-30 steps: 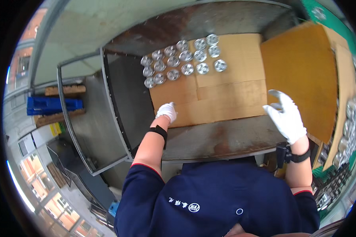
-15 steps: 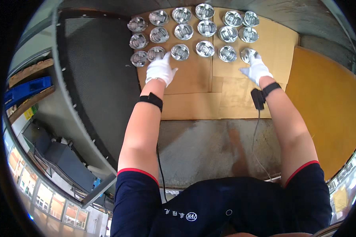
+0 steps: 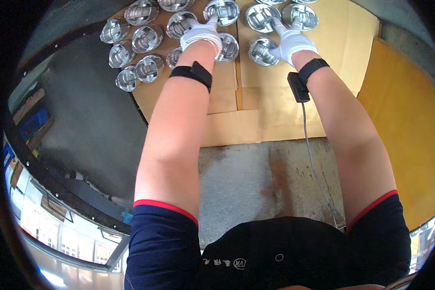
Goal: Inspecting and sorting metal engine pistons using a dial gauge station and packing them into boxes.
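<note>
Several shiny metal pistons stand in rows on flat cardboard (image 3: 237,128). My left hand (image 3: 201,35), in a white glove, reaches over them with its fingers apart. Its fingertips are at a second-row piston (image 3: 178,26) and at the piston (image 3: 222,10) to its right. Part of a front-row piston (image 3: 174,58) shows beside that wrist. My right hand (image 3: 296,42), gloved too, has spread fingers. They point at two pistons, one to the left (image 3: 260,18) and one to the right (image 3: 305,14), while its thumb touches a front piston (image 3: 262,50). The palm hides what lies under it.
A dark mat (image 3: 87,121) with a studded rim lies left of the cardboard. A yellow-brown panel (image 3: 406,130) stands at the right. Stained grey metal (image 3: 241,179) is nearest me. From my right wrist's black device (image 3: 298,88) a cable (image 3: 308,145) hangs down.
The view has shifted, so the pistons look larger and higher. My left hand has moved right and farther over the pistons; my right hand has left the front right corner, moving left and farther in.
</note>
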### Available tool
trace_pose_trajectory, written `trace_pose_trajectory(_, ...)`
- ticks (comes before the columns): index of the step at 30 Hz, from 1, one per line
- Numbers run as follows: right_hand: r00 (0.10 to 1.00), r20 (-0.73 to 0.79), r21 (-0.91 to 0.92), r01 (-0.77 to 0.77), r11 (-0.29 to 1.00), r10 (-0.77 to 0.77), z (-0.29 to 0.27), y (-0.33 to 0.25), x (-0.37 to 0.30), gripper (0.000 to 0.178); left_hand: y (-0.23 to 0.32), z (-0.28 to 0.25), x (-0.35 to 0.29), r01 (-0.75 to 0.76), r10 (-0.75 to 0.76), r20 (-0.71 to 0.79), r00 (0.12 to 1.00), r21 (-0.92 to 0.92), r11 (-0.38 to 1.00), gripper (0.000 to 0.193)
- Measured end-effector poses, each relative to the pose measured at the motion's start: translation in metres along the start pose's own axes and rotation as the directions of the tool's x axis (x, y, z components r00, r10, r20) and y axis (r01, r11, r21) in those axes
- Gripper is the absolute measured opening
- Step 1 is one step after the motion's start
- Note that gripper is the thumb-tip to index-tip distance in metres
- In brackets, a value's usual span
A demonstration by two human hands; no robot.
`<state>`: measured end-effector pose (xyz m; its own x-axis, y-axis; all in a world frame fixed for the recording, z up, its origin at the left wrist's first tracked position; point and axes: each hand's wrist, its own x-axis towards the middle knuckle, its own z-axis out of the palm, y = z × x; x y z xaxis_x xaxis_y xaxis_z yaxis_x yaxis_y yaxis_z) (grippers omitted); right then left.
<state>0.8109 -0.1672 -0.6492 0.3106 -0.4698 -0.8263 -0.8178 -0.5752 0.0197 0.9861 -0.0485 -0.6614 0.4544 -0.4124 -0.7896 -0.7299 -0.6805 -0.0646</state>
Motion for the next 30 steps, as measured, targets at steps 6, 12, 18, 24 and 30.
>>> trace_pose_trajectory(6, 0.999, -0.042, 0.022, 0.030, 0.999, -0.029, -0.002, 0.005, 0.006, 0.085, -0.021, 0.018, 0.008, -0.150, 0.157, -0.081, 0.984, 0.086, 0.985, 0.050)
trace_pose_trajectory(12, 0.999, 0.009, 0.083, 0.034, 0.996, -0.035, 0.011, 0.011, -0.001, 0.074, -0.020, 0.025, -0.015, -0.016, 0.014, -0.089, 0.996, -0.024, 1.000, 0.049)
trace_pose_trajectory(18, 0.986, -0.162, 0.217, 0.073, 0.973, -0.038, 0.039, 0.007, -0.005, 0.070, -0.049, 0.052, -0.018, -0.049, 0.041, -0.103, 0.994, -0.072, 0.996, 0.055)
trace_pose_trajectory(24, 0.970, -0.241, 0.218, 0.061, 0.974, -0.007, 0.053, 0.015, 0.006, 0.051, -0.049, 0.068, -0.009, -0.151, 0.105, -0.253, 0.962, -0.168, 0.974, 0.054)
trace_pose_trajectory(30, 0.972, -0.234, 0.140, 0.059, 0.988, -0.025, 0.046, 0.008, -0.005, 0.048, -0.042, 0.068, -0.008, -0.033, 0.017, -0.269, 0.963, -0.057, 0.998, 0.049)
